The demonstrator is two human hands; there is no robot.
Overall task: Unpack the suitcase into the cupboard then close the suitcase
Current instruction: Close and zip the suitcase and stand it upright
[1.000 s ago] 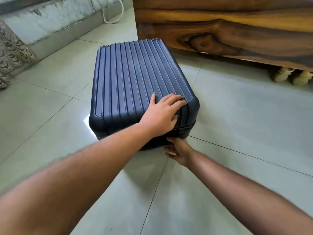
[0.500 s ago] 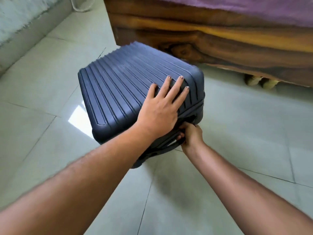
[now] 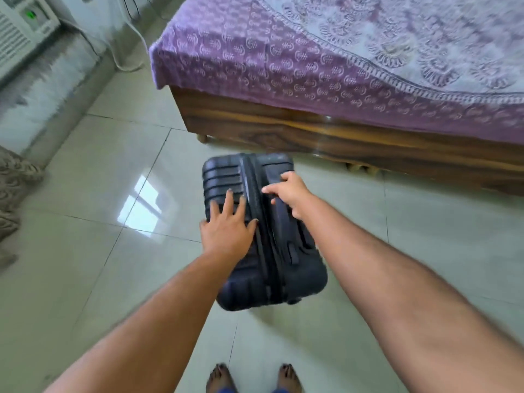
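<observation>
One suitcase (image 3: pixel 263 236), one bed (image 3: pixel 340 123), two hands, two bare feet.

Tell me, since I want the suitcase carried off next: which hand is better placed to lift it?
Probably the right hand: its fingers curl round the side handle of the suitcase, while the left hand only lies flat on the ribbed shell.

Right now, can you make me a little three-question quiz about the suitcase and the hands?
1. True or false: the suitcase lies open on the bed.
2. Which hand lies flat, fingers spread, on the ribbed shell: A left hand, B right hand?
3. Fill in: the suitcase stands on the tiled ____.

Key: 1 false, it is closed and on the floor; 2 A; 3 floor.
</observation>
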